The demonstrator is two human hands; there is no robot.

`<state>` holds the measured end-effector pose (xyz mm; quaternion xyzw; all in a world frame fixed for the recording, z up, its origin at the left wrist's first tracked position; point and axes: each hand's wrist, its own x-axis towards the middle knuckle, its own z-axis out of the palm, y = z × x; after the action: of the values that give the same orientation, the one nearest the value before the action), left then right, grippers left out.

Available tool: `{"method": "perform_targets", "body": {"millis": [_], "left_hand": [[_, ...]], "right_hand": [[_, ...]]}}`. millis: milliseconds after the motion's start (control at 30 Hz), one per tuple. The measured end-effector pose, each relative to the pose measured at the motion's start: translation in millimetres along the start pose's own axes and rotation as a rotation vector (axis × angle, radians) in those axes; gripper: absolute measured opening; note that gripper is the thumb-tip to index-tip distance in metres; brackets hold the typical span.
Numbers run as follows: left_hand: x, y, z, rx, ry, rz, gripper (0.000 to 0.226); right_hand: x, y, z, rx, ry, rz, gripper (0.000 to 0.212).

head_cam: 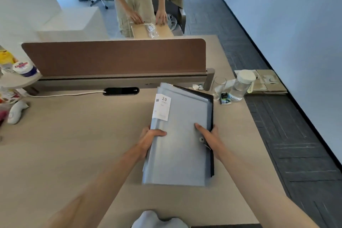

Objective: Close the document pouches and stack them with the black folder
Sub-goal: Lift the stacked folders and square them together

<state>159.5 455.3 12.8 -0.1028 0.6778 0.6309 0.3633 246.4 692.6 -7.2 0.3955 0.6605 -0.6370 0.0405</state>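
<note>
Grips pouches (181, 146) over black folder (212, 163) at both edges with left hand (150, 139), right hand (209, 138) (light, floppy, likely slippery).

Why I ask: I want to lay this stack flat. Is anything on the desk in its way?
Nothing visible does. The left hand and right hand grip the grey pouches and black folder; the desk beside them is bare. The glass and water bottle stand farther right. The desk right under the stack is hidden.
</note>
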Motion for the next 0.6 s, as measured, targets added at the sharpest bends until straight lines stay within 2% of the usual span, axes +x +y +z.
{"method": "perform_targets", "body": {"millis": [67, 200, 333, 400, 500, 600], "left_hand": [[-6.3, 20.7, -13.0, 0.009, 0.008, 0.063, 0.081], [-19.0, 59.9, -38.3, 0.01, 0.037, 0.253, 0.069], [-22.8, 82.8, -60.7, 0.061, 0.132, 0.506, 0.066], [-17.9, 88.1, -73.9, 0.087, 0.139, 0.55, 0.071], [-10.3, 89.6, -92.4, 0.127, 0.187, 0.585, 0.072], [0.5, 75.4, -108.7, 0.139, 0.173, 0.556, 0.084]], "right_hand": [[1.0, -27.5, 9.4, 0.032, -0.002, -0.051, 0.09], [5.9, -75.7, 27.7, 0.126, 0.005, -0.155, 0.096], [-10.1, -112.6, 58.2, 0.159, 0.022, -0.367, 0.065], [-16.1, -118.8, 72.3, 0.102, 0.059, -0.458, 0.057], [-17.3, -111.5, 87.5, 0.03, 0.037, -0.584, 0.058], [-8.4, -89.5, 95.9, -0.015, -0.046, -0.567, 0.051]]}}
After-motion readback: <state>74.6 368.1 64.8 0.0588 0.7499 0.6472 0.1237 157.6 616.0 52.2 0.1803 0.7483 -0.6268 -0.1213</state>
